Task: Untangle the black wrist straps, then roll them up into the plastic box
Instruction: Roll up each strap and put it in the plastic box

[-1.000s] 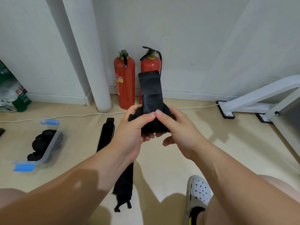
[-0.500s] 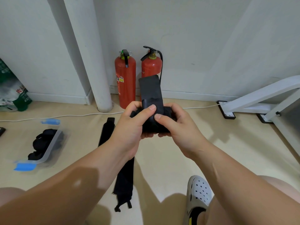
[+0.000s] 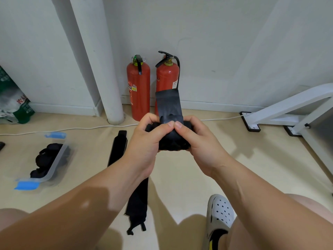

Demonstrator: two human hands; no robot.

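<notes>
A black wrist strap [image 3: 169, 109], mostly rolled, is held up in front of me. My left hand [image 3: 146, 143] and my right hand [image 3: 200, 143] grip the roll from either side, thumbs meeting on top; its loose tail stands upward. A second black strap [image 3: 137, 197] lies flat and straight on the floor under my left forearm. The clear plastic box [image 3: 54, 166] with blue clips sits on the floor at the left, with rolled black straps [image 3: 45, 157] inside.
Two red fire extinguishers [image 3: 138, 89] stand against the wall beside a white pipe [image 3: 100, 69]. A white cable [image 3: 72, 129] runs along the floor. A white metal frame [image 3: 288, 109] is at the right. My white clog [image 3: 219, 217] is at the bottom.
The free tail of the held strap has become shorter as more of it wound onto the roll. My thumbs have drawn together on top of the roll.
</notes>
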